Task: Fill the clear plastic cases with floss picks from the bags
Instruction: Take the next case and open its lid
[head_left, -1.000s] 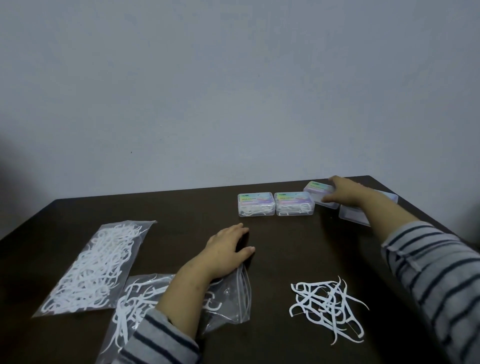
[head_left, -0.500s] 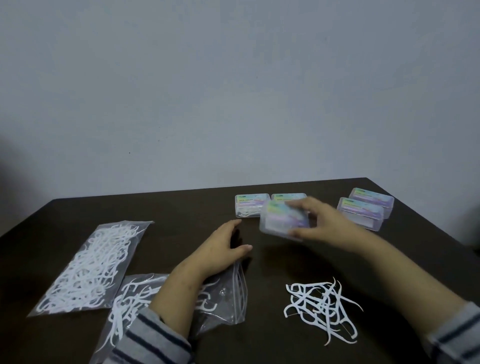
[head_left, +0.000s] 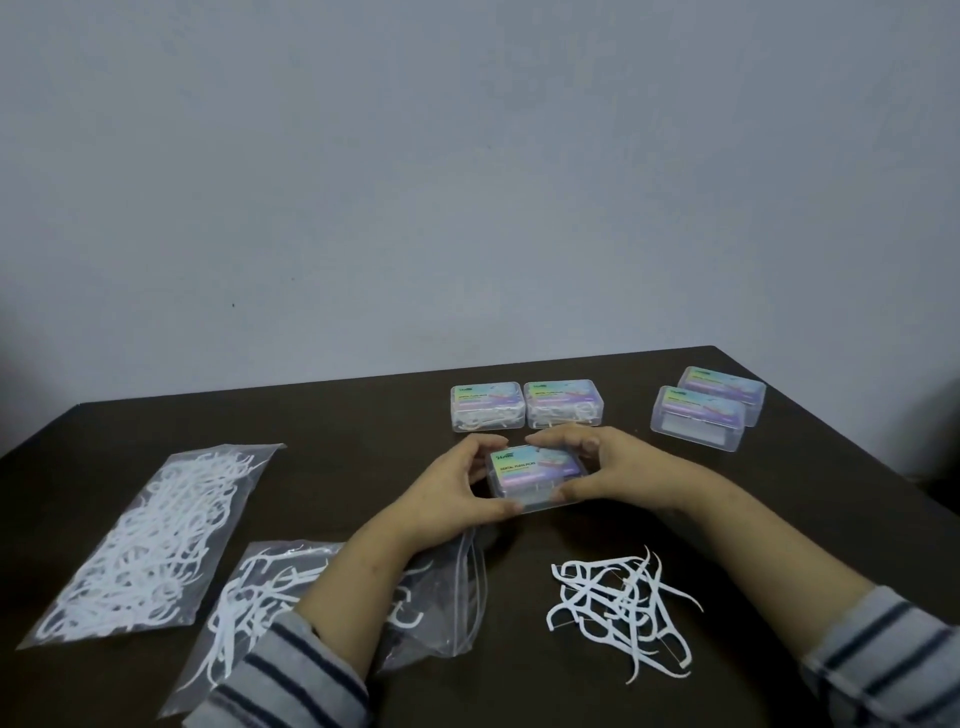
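- Two clear cases at the far middle of the table, the left filled case and the right filled case, touch each other and show white picks inside, so I judge these two are done.
- Two more cases stand at the far right, the nearer one just in front of the farther one. They look empty, as far as the picture shows.
- The case in hand is in the middle of the table, nearer than the filled pair. The left hand grips its left end and the right hand grips its right end, fingers curled over the far edge and thumbs on the near edge. It looks empty and its lid looks closed, so opening it seems the step now.
- A loose pile of floss picks lies near right, ready to go in.
- At the near left, an open bag lies partly under the left forearm, and a full bag lies left of it, so I judge much work is left.
- Half a second ago only the right hand carried this case in the air while the left hand rested on the open bag; now both hands hold it lower and nearer.
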